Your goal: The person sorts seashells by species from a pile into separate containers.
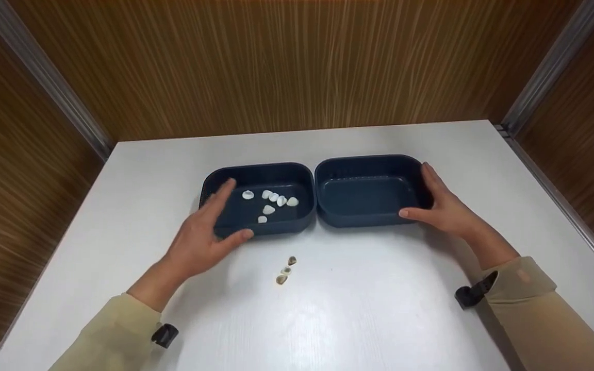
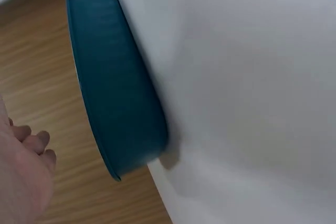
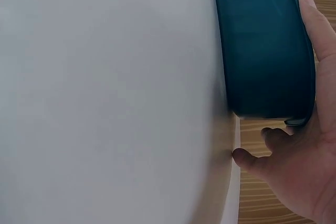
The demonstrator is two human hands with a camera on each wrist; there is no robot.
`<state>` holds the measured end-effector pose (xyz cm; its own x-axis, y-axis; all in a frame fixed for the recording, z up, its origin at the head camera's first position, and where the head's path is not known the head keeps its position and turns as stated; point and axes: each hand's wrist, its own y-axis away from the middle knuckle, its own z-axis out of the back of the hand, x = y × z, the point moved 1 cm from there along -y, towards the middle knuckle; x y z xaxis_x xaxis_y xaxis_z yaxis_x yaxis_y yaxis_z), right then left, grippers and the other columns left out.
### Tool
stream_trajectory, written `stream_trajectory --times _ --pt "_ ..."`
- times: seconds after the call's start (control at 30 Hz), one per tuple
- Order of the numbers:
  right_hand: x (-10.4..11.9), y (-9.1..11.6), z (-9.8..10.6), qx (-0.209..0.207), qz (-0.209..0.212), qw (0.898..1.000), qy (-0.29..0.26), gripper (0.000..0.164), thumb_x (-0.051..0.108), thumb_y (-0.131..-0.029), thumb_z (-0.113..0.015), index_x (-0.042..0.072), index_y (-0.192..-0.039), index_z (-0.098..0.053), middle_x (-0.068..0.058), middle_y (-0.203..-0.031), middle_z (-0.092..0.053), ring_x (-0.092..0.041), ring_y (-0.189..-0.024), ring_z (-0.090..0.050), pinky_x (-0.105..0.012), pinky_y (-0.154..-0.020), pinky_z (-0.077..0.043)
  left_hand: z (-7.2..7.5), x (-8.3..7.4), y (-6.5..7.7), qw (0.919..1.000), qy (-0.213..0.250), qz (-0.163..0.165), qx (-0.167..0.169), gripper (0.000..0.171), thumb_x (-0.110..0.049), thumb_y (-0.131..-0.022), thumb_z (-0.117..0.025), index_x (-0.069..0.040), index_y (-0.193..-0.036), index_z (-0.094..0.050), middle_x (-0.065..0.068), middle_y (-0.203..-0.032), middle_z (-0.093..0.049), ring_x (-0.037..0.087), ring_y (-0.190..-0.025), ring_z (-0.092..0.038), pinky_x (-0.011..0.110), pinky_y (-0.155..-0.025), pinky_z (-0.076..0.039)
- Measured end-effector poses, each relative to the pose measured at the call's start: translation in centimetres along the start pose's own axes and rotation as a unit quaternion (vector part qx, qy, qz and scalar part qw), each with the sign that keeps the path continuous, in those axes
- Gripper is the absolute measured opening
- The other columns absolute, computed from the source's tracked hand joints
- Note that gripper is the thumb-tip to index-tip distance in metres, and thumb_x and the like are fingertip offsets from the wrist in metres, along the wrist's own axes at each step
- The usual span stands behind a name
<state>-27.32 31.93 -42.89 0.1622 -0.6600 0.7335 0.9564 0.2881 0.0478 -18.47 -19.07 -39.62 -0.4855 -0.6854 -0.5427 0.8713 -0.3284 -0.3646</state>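
Two dark blue rectangular containers stand side by side on the table. White seashells [image 1: 281, 201] lie scattered in the left container [image 1: 258, 226], while the right container [image 1: 366, 219] holds nothing. My left hand [image 1: 199, 242] hovers at the left container's outer end, fingers stretched over it and thumb spread near the front rim; in the left wrist view its fingertips [image 2: 39, 142] are apart from the wall. Around the outer end of the right container, my right hand [image 1: 446, 208] rests with straight fingers along the side and thumb on the front rim. In the right wrist view, the thumb [image 3: 317, 24] lies along the rim.
Three small brownish shells [image 1: 286, 270] lie in a short row on the white table [image 1: 369, 299], in front of the containers. A wood-grain panel [image 1: 297, 67] rises behind the table, with similar panels at both sides. Dark straps sit at both cuffs.
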Motion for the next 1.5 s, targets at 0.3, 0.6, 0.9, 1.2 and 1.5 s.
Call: stream_trajectory --times 0.3,0.6,0.9,1.2,1.5 --pt "0.1 0.1 0.2 0.000 0.002 1.000 0.000 0.125 0.047 -0.093 -0.082 0.018 -0.170 0.013 -0.006 -0.177 0.018 -0.033 -0.162 0.015 -0.066 -0.126 0.001 -3.4 -1.9 1.1 0.9936 0.104 -0.027 0.034 0.080 -0.038 -0.088 -0.090 -0.011 -0.155 -0.056 0.006 -0.147 -0.065 0.020 -0.137 -0.060 0.046 -0.116 -0.046" --pt "0.0 -0.1 0.2 0.001 0.000 1.000 -0.001 0.126 0.046 -0.093 -0.083 0.018 -0.169 0.013 -0.006 -0.177 0.018 -0.033 -0.162 0.015 -0.066 -0.127 0.000 -5.5 -1.9 1.6 0.9569 0.244 0.071 0.141 0.063 -0.026 -0.090 -0.088 0.001 -0.142 -0.065 0.014 -0.127 -0.074 0.028 -0.118 -0.071 0.049 -0.108 -0.052" --pt "0.0 -0.2 0.2 0.002 0.003 1.000 0.002 0.125 0.045 -0.093 -0.082 0.017 -0.169 0.013 -0.007 -0.177 0.018 -0.034 -0.162 0.015 -0.066 -0.126 0.000 -7.2 -0.6 1.6 0.9512 0.244 0.075 0.173 0.041 -0.023 -0.088 -0.089 -0.004 -0.123 -0.077 0.006 -0.113 -0.077 0.024 -0.108 -0.072 0.041 -0.100 -0.056" --pt "0.0 -0.1 0.2 0.001 0.007 1.000 0.004 0.124 0.044 -0.094 -0.082 0.018 -0.169 0.013 -0.006 -0.177 0.017 -0.033 -0.162 0.013 -0.067 -0.126 -0.001 -8.0 -0.2 1.5 0.9550 0.228 0.057 0.181 0.020 -0.017 -0.086 -0.091 -0.014 -0.104 -0.084 -0.003 -0.101 -0.075 0.016 -0.098 -0.065 0.024 -0.086 -0.051" --pt "-0.2 -0.1 0.3 -0.001 0.010 1.000 0.007 0.124 0.042 -0.094 -0.082 0.016 -0.170 0.013 -0.007 -0.177 0.017 -0.032 -0.162 0.013 -0.065 -0.127 -0.001 -8.4 0.0 1.6 0.9594 0.204 0.048 0.189 0.019 -0.016 -0.081 -0.094 -0.017 -0.097 -0.084 -0.010 -0.102 -0.069 0.013 -0.100 -0.063 0.028 -0.090 -0.049"
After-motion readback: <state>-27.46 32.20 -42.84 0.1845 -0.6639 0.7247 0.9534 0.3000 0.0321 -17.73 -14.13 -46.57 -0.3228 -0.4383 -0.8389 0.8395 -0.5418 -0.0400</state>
